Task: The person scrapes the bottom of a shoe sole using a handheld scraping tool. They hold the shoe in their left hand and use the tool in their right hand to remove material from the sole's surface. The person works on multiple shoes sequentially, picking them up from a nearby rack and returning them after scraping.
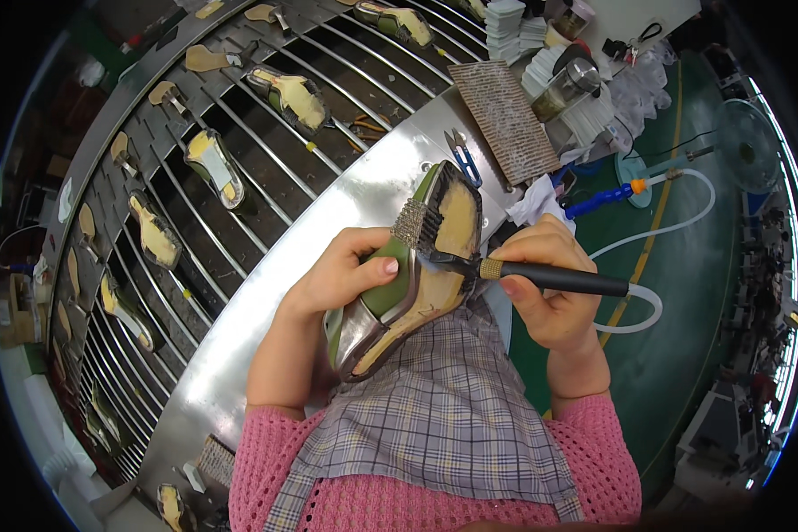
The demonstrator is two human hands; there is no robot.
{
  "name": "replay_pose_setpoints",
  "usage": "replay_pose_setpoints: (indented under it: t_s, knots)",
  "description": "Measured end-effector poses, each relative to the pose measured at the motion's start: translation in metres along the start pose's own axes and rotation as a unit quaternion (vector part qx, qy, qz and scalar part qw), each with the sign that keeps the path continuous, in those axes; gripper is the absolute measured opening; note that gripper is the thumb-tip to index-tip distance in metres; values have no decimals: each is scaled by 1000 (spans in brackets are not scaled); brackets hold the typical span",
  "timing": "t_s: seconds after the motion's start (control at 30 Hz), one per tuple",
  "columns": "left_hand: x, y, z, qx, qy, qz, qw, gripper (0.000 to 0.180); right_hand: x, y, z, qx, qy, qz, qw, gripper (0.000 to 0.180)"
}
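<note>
My left hand (337, 277) is closed round the side of a green and grey shoe upper (388, 284) stretched on a last, its pale underside turned up. A dark, gathered edge runs round that underside. In my right hand (554, 310) is a glue brush (563, 277) with a black handle and a knurled brass collar. Its dark tip touches the underside near the shoe's middle. A clear hose joins the handle's back end. The shoe is held over my checked apron (434, 399) and the bench edge.
A curved metal bench (248, 324) borders a rack of metal bars (275, 208) carrying several lasted shoes (213, 168) and loose insoles. Blue thread snips (464, 160) lie beside a ridged board (505, 115). Farther right stand a glass jar (569, 87), a blue jointed hose (598, 201) and a fan (747, 146).
</note>
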State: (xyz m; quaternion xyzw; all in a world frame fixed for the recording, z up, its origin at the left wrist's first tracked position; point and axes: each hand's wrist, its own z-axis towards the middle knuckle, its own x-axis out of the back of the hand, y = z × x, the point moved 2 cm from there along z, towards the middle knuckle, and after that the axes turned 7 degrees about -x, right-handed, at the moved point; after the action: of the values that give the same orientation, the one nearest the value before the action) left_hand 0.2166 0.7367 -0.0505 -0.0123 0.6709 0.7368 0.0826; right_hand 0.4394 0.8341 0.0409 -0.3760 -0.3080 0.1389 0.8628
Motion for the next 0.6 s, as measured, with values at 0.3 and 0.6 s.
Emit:
replay_pose_setpoints:
  t_s: [0.3,0.6]
  knots:
    - [0,-2,6,12,8,-7,1000,39,4,3,-2,-15,-20,-2,1000,19]
    - [-5,-1,14,23,76,-32,996,42,2,2,-9,24,-16,-80,996,23]
